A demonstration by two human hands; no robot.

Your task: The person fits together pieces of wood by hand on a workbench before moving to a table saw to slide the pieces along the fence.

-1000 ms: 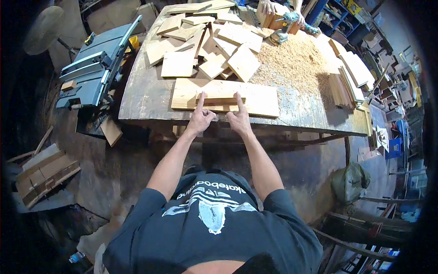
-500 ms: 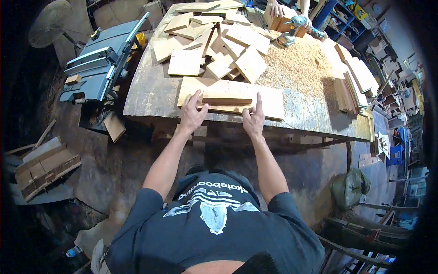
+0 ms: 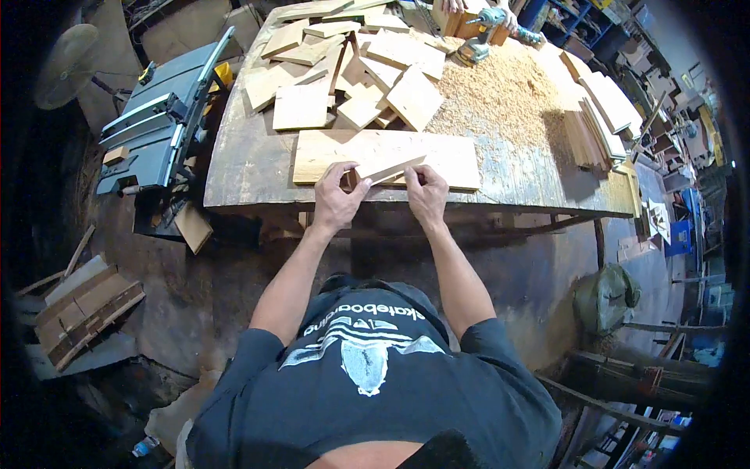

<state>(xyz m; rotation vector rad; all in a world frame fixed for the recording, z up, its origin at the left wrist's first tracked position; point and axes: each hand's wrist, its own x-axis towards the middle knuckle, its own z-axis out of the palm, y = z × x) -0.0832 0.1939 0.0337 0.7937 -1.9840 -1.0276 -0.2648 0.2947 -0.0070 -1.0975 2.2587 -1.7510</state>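
Observation:
A short wood strip [image 3: 384,171] is held between my two hands above the table's front edge, tilted with its right end farther away. My left hand [image 3: 338,195] grips its left end between thumb and fingers. At the other end, the fingers of my right hand [image 3: 427,192] pinch the strip. Just beyond it, a wide pale board [image 3: 453,159] lies flat along the front of the worktable [image 3: 250,168]. Part of that board is hidden behind the strip and my hands.
Loose wood pieces [image 3: 301,106] are piled behind the board. Wood shavings [image 3: 508,94] spread to the right, near a cordless drill [image 3: 475,45] and another person's hands [image 3: 500,14]. Stacked boards [image 3: 586,141] stand at the right. A table saw [image 3: 160,109] is on the left.
The strip was lying level on the wide board with my hands at its ends. Now it is lifted, turned at an angle and nearer to me, with my fingers closed on it.

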